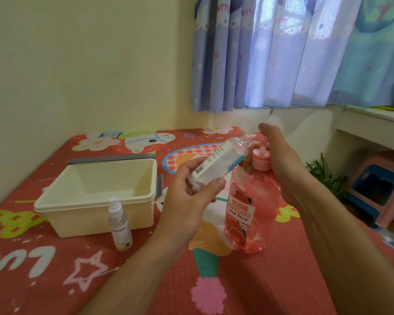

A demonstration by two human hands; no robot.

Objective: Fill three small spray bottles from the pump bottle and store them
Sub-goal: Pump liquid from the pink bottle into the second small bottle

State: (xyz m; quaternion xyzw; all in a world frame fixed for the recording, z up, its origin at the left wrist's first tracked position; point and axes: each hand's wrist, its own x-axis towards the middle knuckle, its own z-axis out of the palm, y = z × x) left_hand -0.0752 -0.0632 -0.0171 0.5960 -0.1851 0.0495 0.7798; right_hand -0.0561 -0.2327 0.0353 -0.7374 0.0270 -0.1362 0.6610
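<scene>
A: Surface?
B: Worktop [259, 289], red cartoon print all over.
A: Standing on it?
B: Cream box [96, 220], open, far left. Small spray bottle [120, 223] upright, just in front of it. Pink pump bottle [248, 214] upright, right of both.

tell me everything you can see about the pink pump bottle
The clear plastic pump bottle of pink liquid stands upright on the red patterned mat, looking nearly full. A pink collar and pump head top it; a pink-and-white label with a grapefruit picture faces the camera. The right hand grips the pump head. The left hand holds a small clear bottle tilted, its mouth by the spout.
</scene>
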